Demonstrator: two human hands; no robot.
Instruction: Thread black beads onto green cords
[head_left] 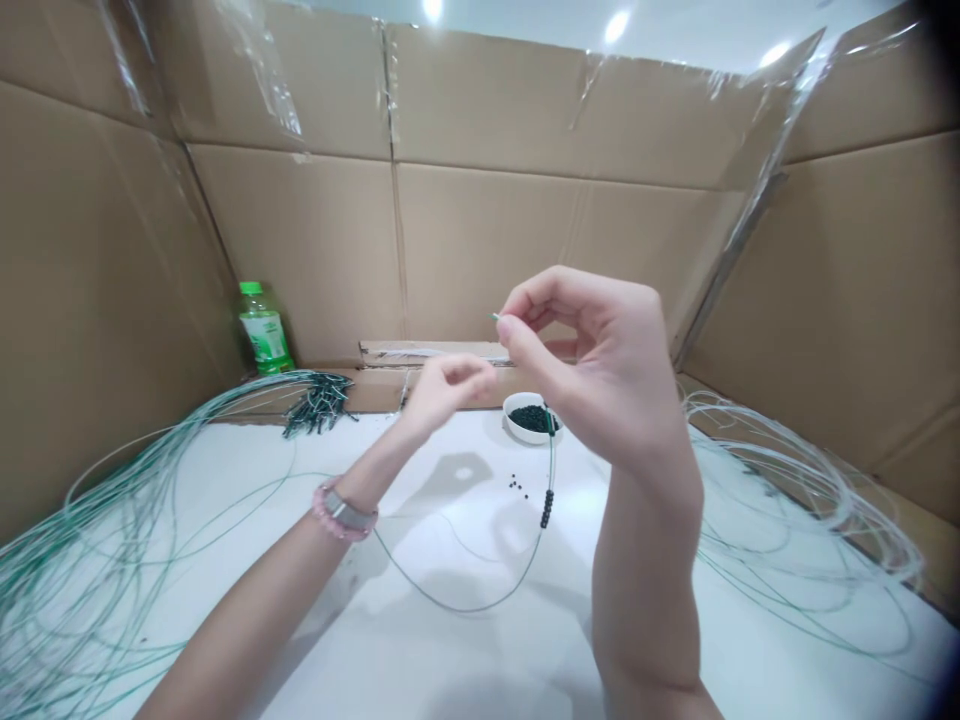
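In a cardboard booth, right hand (611, 365) pinching a cord (466, 610) tip up high

Below that hand the cord hangs with black beads (547, 508) on it, then loops toward the left wrist. Left hand (448, 388) is near, fingers curled in, can't tell if they're gripping anything. Bead bowl (525, 435) sits behind on the table (360, 645). Green bottle's (265, 335) label, back left, is too blurry to read.

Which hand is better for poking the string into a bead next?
Probably the right hand: it pinches the string just behind its tip. The left hand shows no string; whether it holds anything is unclear.
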